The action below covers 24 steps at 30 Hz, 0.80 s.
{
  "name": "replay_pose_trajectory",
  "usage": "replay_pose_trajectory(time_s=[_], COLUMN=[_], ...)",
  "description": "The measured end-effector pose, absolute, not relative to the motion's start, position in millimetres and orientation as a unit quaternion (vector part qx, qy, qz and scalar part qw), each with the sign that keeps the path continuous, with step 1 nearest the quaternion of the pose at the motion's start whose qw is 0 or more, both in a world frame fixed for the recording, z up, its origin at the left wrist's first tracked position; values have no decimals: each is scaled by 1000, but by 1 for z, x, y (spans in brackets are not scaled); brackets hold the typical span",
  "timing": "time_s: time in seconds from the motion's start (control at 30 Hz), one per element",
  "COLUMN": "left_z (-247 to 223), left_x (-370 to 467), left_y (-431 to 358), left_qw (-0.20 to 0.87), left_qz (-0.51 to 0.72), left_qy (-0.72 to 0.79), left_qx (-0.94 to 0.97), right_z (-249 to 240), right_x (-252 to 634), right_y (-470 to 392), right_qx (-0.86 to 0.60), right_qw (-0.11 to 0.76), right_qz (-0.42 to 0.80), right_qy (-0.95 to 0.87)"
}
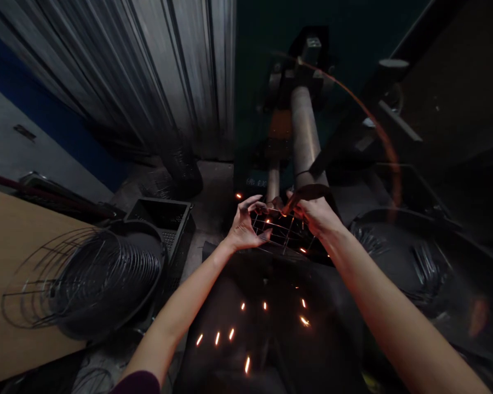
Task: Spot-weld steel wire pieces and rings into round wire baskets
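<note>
Both hands pinch a small grid of thin dark metal wire (281,230) just below the grey steel welder arm (305,139): left hand (244,225) on its left edge, right hand (317,214) on its right. Orange sparks (267,306) falling below the grid could burn bare forearms; a slipping grip could misalign the wires.

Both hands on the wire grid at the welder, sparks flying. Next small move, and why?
Probably hold steady, no shift yet. The left hand and right hand both grip the wire grid under the machine's cylindrical arm, and sparks are falling below it, so the weld looks live. Moving the grid now would likely spoil the joint.
</note>
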<state>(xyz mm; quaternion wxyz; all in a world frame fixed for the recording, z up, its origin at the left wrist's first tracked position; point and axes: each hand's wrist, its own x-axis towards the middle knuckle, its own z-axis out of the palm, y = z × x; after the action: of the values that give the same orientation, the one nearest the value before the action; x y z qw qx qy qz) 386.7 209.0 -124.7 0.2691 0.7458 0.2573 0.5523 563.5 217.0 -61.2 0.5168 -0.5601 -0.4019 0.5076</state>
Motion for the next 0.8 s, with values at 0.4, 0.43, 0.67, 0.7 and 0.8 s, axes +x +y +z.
replay_pose_trajectory(time_s=[0.4,0.43,0.67,0.7,0.8], left_z=[-129,-130,-126,-126,-130], left_x=[370,369,364,364,363], left_y=[209,209,212,213,217], left_qw=[217,216,269,270,277], left_qz=[533,531,571,575,572], left_qy=[328,331,279,276,284], left_qx=[749,749,723,721,718], right_z=[-57,-58,-63,-62,-61], right_x=[562,560,546,545,543], right_y=[217,218,225,226,229], right_qx=[-516,-518,-525,-522,-528], right_qw=[573,575,578,581,580], right_qz=[538,534,540,543,544], right_qy=[-342,-341,-314,-308,-298])
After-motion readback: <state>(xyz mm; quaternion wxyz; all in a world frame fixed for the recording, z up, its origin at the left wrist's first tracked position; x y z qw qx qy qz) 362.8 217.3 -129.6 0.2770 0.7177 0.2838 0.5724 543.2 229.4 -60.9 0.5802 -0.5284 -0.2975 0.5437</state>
